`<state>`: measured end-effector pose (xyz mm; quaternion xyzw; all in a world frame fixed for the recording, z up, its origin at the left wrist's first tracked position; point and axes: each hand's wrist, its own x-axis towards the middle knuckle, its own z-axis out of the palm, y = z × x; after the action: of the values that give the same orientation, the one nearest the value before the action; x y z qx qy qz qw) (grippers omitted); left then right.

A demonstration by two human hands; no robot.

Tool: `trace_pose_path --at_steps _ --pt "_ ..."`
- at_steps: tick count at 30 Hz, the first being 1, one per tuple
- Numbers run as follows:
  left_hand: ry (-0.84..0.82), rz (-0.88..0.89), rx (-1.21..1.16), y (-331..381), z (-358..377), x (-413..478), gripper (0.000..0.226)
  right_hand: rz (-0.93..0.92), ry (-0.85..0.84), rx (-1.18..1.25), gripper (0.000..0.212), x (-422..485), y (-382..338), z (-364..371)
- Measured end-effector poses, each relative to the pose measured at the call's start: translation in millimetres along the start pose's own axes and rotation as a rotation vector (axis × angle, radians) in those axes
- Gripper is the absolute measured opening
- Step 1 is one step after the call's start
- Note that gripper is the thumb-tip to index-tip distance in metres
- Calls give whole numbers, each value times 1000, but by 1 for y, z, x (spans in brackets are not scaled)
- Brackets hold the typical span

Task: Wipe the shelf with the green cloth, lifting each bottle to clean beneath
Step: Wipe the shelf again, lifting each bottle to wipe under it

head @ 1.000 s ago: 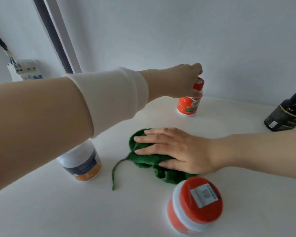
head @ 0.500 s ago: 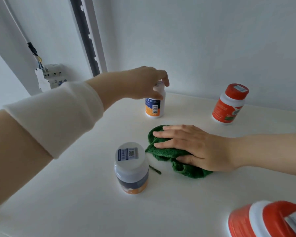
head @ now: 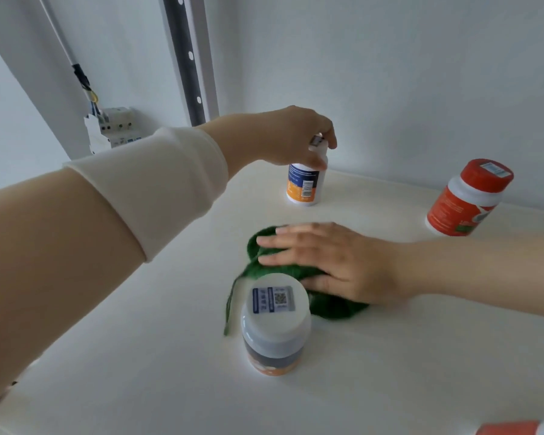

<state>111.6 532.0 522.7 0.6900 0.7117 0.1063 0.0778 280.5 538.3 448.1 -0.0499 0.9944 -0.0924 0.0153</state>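
My left hand [head: 291, 136] grips the cap of a white bottle with a blue and orange label [head: 305, 186] near the back wall; the bottle's base looks to be on or just above the white shelf [head: 139, 356]. My right hand [head: 330, 262] lies flat with straight fingers on the crumpled green cloth [head: 330, 309] in the middle of the shelf. A white-capped jar [head: 275, 324] stands just in front of the cloth, touching or nearly touching it. A red bottle with a red cap [head: 467, 199] stands at the back right.
The lid of another red jar [head: 512, 430] shows at the bottom right corner. A perforated metal upright [head: 189, 58] rises at the shelf's back left. A circuit breaker with wires [head: 110, 127] hangs on the wall to the left.
My left hand left the red bottle, moved left to the white bottle at the back, and now grips its cap. My right hand stays pressed on the cloth, which shifted slightly.
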Motion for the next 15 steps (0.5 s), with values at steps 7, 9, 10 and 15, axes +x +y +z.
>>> trace_pose_path --at_steps 7,9,10,15 --pt "136 19 20 1 -8 16 38 378 80 -38 47 65 30 0" --pt "161 24 26 1 -13 19 38 263 83 -62 47 67 14 5" --pt "167 25 28 1 -15 19 38 131 90 -73 47 65 2 9" --pt "172 22 -1 -3 -18 15 37 -175 65 34 44 61 -9 10"
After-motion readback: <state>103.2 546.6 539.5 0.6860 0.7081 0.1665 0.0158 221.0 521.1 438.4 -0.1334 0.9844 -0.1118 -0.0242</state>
